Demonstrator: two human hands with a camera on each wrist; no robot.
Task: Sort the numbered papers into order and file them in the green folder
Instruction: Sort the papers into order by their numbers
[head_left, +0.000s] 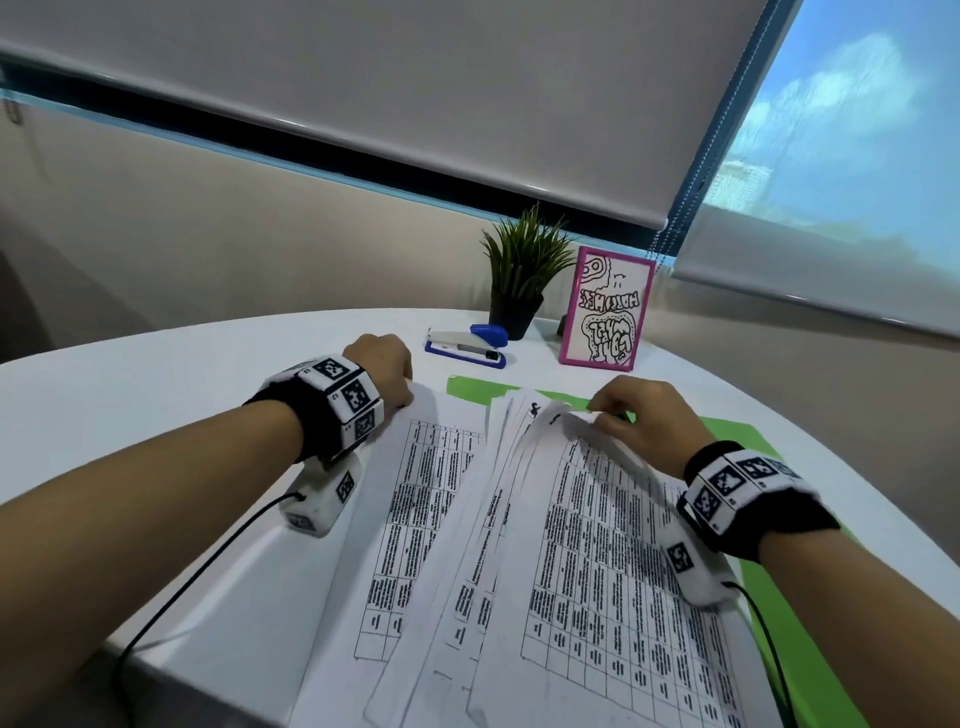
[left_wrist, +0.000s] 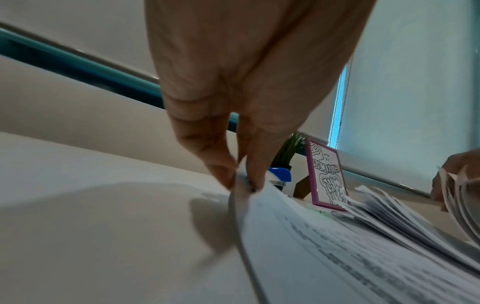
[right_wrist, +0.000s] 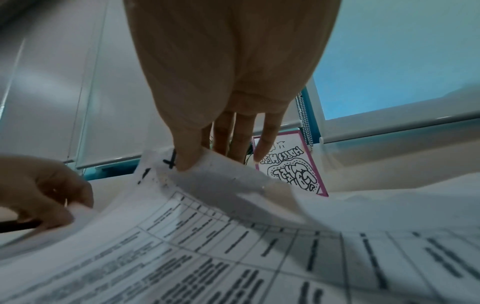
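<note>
Several printed table sheets (head_left: 519, 519) lie fanned on the white table, partly over the green folder (head_left: 748, 436) that lies flat beneath them. My left hand (head_left: 387, 371) pinches the far left corner of the leftmost sheet (left_wrist: 285, 246) between thumb and finger (left_wrist: 255, 170), lifting that corner a little. My right hand (head_left: 631, 415) pinches the far edge of the top sheet of the right pile (right_wrist: 233, 185); its thumb (right_wrist: 189, 156) presses next to a handwritten mark. The page numbers are not legible.
A blue and white stapler (head_left: 467, 347), a small potted plant (head_left: 522, 270) and a pink-framed drawing (head_left: 608, 309) stand at the table's far edge (head_left: 260, 325). Window blinds hang behind. Black cables run from both wrist cameras over the near table edge.
</note>
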